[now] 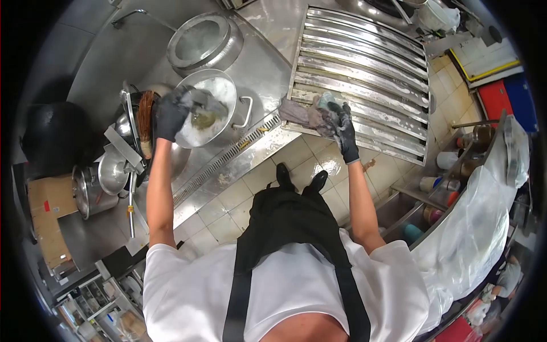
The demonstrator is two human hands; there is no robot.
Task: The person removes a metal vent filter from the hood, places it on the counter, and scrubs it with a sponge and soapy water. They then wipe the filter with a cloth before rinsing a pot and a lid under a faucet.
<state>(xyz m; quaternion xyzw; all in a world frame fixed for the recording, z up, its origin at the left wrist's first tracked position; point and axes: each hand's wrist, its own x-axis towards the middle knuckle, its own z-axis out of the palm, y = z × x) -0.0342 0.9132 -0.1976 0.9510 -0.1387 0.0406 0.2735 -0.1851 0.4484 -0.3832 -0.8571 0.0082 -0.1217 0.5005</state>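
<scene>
My left hand (174,111), in a black glove, is over a pot (228,126) of white suds. Motion smears its fingers, which look closed on a greenish scouring pad (203,118) at the suds. My right hand (346,135), also gloved in black, grips a wet grey cloth (306,115) at the near left corner of a slatted metal filter panel (364,74). A pale bluish part of the bundle shows beside its fingers. Foam streaks the slats.
A large round metal pot (205,43) stands behind the suds pot on the steel counter (265,62). A straw brush (146,122) and metal bowls (114,172) crowd the left. Plastic sheeting (467,228) covers shelving at right. Floor tiles (250,179) look wet.
</scene>
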